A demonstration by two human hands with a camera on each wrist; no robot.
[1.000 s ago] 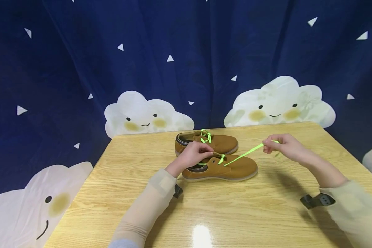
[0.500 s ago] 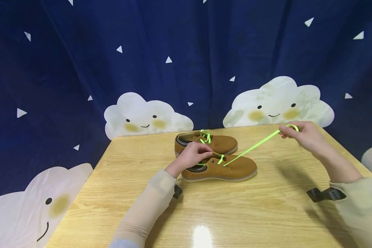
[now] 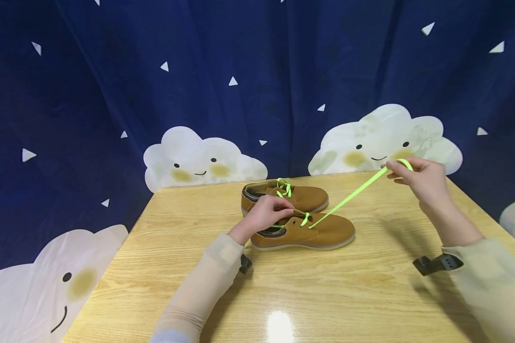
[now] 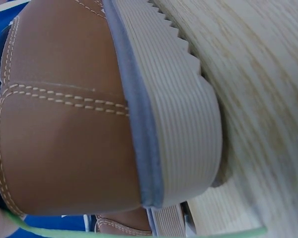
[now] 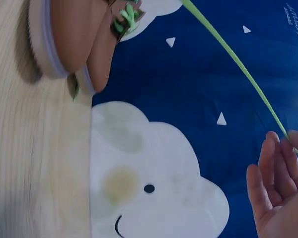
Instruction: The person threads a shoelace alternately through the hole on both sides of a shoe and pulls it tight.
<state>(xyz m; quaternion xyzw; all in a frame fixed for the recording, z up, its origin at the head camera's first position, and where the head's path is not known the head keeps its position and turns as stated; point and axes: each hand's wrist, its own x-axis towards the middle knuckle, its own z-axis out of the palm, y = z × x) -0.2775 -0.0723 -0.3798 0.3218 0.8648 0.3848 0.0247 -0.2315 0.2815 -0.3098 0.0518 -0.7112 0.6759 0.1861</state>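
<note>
A brown shoe (image 3: 330, 231) with a pale sole stands nearest on the table, toe to the right. At its opening, my left hand (image 3: 263, 214) pinches the shoe's tongue (image 3: 299, 213). My right hand (image 3: 425, 178), raised to the right, pinches a bright green shoelace (image 3: 354, 193) between thumb and finger. The lace runs taut from an eyelet of the near shoe up to those fingers, then loops over them. In the left wrist view, the shoe's heel (image 4: 69, 148) fills the left side, and a green lace strand crosses the bottom.
Behind the near shoe stands a second brown shoe (image 3: 311, 197), its green laces (image 3: 285, 188) tied. Both are on a wooden table (image 3: 326, 295). A dark blue curtain (image 3: 240, 47) with white cloud prints hangs beyond the far edge.
My right hand has moved right and upward, then a little higher, drawing a longer stretch of green lace out of the near shoe. The left hand keeps its place.
</note>
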